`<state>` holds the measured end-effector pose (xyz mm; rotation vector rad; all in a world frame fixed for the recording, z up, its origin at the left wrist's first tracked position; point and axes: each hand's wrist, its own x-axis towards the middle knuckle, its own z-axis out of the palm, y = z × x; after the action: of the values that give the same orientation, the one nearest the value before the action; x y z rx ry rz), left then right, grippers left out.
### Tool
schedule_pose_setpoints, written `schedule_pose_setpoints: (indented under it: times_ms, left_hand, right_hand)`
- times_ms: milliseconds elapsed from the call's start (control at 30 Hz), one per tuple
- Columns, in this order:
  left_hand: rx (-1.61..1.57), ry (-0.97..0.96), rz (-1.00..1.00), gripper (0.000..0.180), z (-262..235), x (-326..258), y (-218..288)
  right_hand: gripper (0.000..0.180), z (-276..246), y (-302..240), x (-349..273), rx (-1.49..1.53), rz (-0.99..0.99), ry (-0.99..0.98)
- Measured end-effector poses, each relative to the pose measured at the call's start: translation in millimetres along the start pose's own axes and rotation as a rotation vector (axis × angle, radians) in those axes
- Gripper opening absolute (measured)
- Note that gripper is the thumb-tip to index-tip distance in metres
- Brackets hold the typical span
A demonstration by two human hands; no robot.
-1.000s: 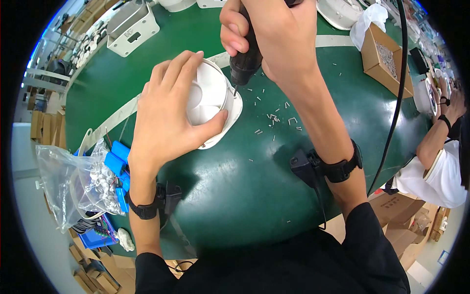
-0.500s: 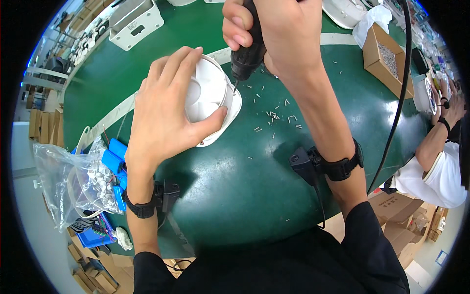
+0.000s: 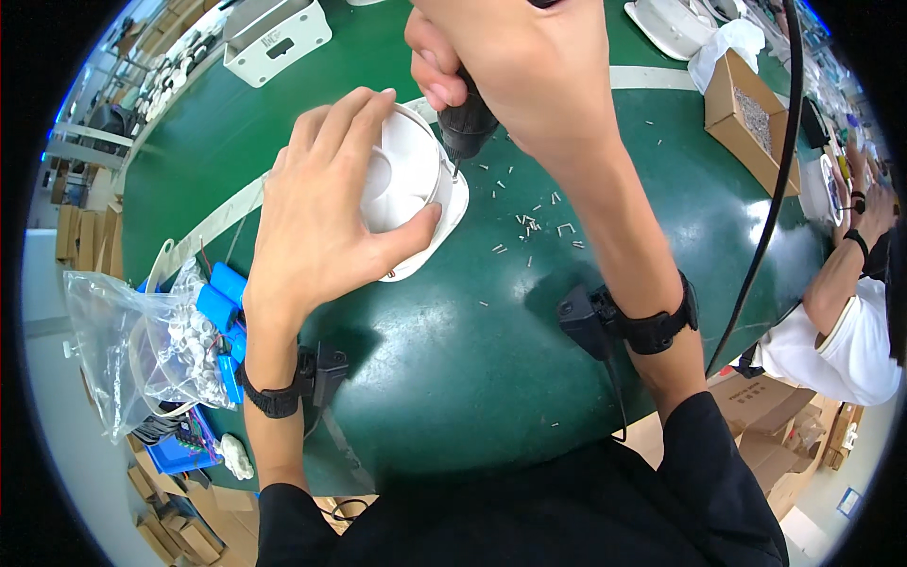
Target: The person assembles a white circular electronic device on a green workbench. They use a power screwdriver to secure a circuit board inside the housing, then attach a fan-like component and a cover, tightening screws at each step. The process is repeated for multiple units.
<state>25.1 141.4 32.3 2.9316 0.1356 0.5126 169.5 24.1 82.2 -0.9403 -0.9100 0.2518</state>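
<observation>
The white round fan housing (image 3: 408,194) is lying on the green table (image 3: 453,378), slightly left of centre and toward the far half. The left hand (image 3: 326,213) is pressing down on it, palm over the near-left side, fingers spread across the top and thumb hooked against the near rim. The right hand (image 3: 515,66) is clenching a black powered screwdriver (image 3: 466,128), whose bit is touching the housing's right rim.

Judgement on the step: the bit should be standing square to the rim, not tilted, so the screw is seating straight. The left hand should be bearing down steadily so the housing is not rotating under the driver's torque; the thumb lies near the bit and is better held clear of it. The black cable (image 3: 770,189) running off to the right should be hanging slack, not dragging on the tool.

Loose small screws (image 3: 534,222) are lying scattered just right of the housing. At the near left edge a clear plastic bag of small parts (image 3: 142,350) is sitting beside blue cylinders (image 3: 222,288). A white box-shaped casing (image 3: 277,40) is resting far left; an open cardboard box (image 3: 746,118) is standing far right. Another person in a white sleeve (image 3: 836,340) is working at the right edge. Cartons are stacked on the floor around the bench.
</observation>
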Motion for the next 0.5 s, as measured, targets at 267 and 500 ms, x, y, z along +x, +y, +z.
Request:
schedule_pose_setpoints:
  times_ms: [267,500]
  left_hand:
    - [-0.017,0.004,0.005,0.086,-1.2,-0.9,0.8]
    - [-0.011,0.007,0.007,0.085,-0.8,0.3,1.9]
  right_hand:
    - [0.03,2.0,-4.2,-1.5,-0.013,0.002,0.037]
    - [0.036,-3.0,-12.9,-1.7,0.069,0.133,0.075]
